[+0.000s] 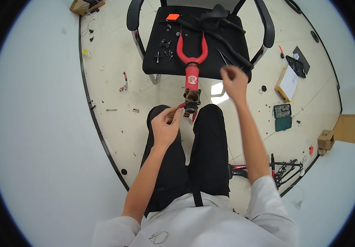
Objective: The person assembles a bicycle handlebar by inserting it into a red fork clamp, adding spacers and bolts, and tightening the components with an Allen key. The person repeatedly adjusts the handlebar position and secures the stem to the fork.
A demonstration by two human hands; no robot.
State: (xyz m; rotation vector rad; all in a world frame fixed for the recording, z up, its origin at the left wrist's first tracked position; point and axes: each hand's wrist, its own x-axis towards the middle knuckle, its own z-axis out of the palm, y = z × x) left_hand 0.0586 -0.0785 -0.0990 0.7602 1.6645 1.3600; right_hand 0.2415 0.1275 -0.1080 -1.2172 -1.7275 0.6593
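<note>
A red bicycle fork [192, 74] rests with its prongs on the black chair seat, its tube pointing toward me. At its near end sits a black handlebar stem clamp [192, 96], just above the gap between my knees. Beside this clamp, on its left, my left hand [166, 125] is closed, thumb and fingertips pinching a small red piece [181, 106]. My right hand [234, 82] hovers near the seat's front right edge, its fingers curled and smeared by motion. A thin pointed tool [222, 57] lies by those fingertips; whether they touch it is unclear.
The chair seat [161, 41] also bears several bolts [168, 54], small black parts [165, 43] and a black handlebar [226, 43]. On the floor to the right are a white box [288, 83], a green case [283, 123] and a black bicycle frame [284, 175].
</note>
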